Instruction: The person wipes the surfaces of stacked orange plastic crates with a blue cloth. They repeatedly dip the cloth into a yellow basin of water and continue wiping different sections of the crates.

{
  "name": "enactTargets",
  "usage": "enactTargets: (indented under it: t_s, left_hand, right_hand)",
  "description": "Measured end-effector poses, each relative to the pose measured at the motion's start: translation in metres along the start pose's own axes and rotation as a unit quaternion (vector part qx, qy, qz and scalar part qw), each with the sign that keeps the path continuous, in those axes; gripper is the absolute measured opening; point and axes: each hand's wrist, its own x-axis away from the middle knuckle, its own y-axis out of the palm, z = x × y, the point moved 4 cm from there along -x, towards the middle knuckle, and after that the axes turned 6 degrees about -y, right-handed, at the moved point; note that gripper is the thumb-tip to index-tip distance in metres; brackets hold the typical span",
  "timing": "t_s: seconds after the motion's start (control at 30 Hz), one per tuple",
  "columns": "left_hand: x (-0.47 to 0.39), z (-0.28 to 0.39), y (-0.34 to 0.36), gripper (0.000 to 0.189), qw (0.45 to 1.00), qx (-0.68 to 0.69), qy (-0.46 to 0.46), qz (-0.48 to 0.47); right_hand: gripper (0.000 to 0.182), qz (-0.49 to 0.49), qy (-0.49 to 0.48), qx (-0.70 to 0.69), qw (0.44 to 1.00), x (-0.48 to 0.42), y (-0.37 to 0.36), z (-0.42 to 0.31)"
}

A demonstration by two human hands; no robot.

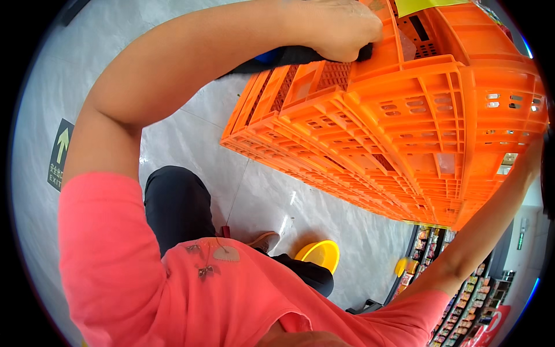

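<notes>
My left hand point(347, 32), a closed fist, is at the top against the orange plastic crates point(407, 108). It grips a black fabric item point(295, 57) with a bit of blue on it; the item's dark end sticks out past the fist. The crates form a tall stack with slotted, ribbed walls, and the uppermost one is open at the top. A pale translucent piece lies inside it, and a yellow sheet point(422, 5) shows by its rim. My right forearm reaches up along the stack's right side, but the right hand is lost at the dark picture edge.
A yellow plastic basin point(323, 256) stands on the grey tiled floor beside my leg. Shelves of small packaged goods point(466, 299) run along the lower right. An exit sign with an arrow point(60, 152) is on the floor at left. A small red object point(225, 231) shows near my feet.
</notes>
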Motion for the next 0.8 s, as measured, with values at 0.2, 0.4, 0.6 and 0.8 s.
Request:
enactTargets:
  t_s: [0.2,0.4,0.6,0.8]
  left_hand:
    - [0.023,0.009,0.002,0.025,0.992,0.099,0.081,-0.02]
    - [0.001,0.001,0.003,0.014,0.999,0.015,-0.019,0.026]
    - [0.025,0.001,0.01,0.027,0.987,0.155,0.047,-0.021]
    - [-0.001,-0.005,0.014,0.023,0.998,-0.038,0.001,0.055]
  right_hand:
    - [0.04,-0.002,0.0,0.006,1.0,0.0,-0.001,0.0]
    - [0.04,0.004,-0.005,0.012,1.0,0.001,-0.002,0.001]
    - [0.04,0.011,0.025,0.007,1.0,0.002,-0.002,0.0]
    - [0.035,0.024,0.05,0.038,0.998,0.002,-0.012,0.024]
